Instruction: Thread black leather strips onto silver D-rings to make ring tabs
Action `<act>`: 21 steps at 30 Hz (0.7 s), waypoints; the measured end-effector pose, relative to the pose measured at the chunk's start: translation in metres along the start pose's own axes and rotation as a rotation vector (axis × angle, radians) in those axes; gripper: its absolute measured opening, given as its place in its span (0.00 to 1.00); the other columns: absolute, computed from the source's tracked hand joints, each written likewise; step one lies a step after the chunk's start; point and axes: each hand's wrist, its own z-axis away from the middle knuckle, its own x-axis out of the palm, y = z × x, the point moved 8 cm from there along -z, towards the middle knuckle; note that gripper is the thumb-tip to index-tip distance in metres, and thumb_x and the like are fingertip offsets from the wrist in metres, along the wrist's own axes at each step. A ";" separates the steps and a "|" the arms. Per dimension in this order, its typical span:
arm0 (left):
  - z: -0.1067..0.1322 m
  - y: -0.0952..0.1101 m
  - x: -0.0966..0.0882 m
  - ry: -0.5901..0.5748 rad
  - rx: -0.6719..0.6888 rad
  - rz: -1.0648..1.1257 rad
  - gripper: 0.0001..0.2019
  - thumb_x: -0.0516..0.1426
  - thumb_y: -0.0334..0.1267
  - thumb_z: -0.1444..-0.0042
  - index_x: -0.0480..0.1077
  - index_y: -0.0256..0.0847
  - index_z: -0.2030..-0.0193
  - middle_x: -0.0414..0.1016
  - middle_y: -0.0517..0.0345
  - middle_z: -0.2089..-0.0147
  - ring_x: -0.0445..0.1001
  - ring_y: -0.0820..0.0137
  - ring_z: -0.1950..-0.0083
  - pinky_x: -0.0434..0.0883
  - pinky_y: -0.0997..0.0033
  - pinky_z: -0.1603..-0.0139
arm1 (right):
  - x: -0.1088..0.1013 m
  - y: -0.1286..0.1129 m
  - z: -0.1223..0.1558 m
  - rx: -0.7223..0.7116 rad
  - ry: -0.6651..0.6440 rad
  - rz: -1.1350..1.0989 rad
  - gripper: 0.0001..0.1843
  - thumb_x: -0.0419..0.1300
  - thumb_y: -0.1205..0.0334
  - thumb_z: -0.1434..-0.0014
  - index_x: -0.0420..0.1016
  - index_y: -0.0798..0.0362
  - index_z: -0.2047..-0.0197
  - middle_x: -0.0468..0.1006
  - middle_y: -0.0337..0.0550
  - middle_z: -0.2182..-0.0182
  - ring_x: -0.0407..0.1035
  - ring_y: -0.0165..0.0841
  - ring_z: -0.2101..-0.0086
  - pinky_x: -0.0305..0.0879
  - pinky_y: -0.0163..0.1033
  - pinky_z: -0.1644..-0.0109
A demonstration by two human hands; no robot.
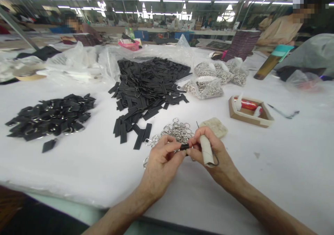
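Note:
Between both hands is a small black strap [184, 146], folded over, with its ends partly hidden by fingertips. My left hand [163, 158] pinches it from the left, thumb and fingers closed. From the right, my right hand [215, 155] pinches the same strap. A tool with a thick off-white wrapped handle [207, 150] and a thin dark metal rod also rests in that hand. Silver metal rings [180, 132] lie in a loose heap just behind the fingers. Whether a ring sits inside the fold cannot be made out.
Flat black straps [148, 85] form a big pile behind the rings. Straps folded onto rings [52, 116] are heaped at left. Clear bags of metal rings [206, 87], a small box [250, 118] with a red tube, a beige cloth [215, 127] and a bottle [272, 62] stand right.

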 end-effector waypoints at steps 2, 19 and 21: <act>-0.001 -0.001 0.001 -0.014 0.009 0.024 0.07 0.56 0.34 0.47 0.76 0.42 0.65 0.68 0.55 0.56 0.65 0.75 0.69 0.64 0.74 0.69 | 0.000 0.000 0.000 0.009 -0.009 -0.015 0.12 0.58 0.71 0.50 0.59 0.50 0.66 0.69 0.32 0.70 0.59 0.27 0.73 0.57 0.33 0.70; 0.004 -0.026 0.023 -0.216 -0.369 0.378 0.12 0.55 0.36 0.47 0.73 0.38 0.57 0.73 0.59 0.75 0.71 0.73 0.78 0.67 0.78 0.83 | -0.002 -0.003 0.000 -0.014 0.052 0.067 0.11 0.57 0.71 0.52 0.59 0.50 0.67 0.68 0.34 0.71 0.59 0.27 0.73 0.56 0.33 0.71; 0.002 -0.024 0.024 -0.213 -0.361 0.450 0.11 0.55 0.33 0.47 0.74 0.36 0.59 0.76 0.54 0.68 0.75 0.69 0.69 0.73 0.74 0.74 | -0.001 -0.003 0.000 -0.007 0.060 0.062 0.10 0.57 0.71 0.52 0.60 0.51 0.67 0.67 0.34 0.72 0.58 0.27 0.74 0.56 0.32 0.73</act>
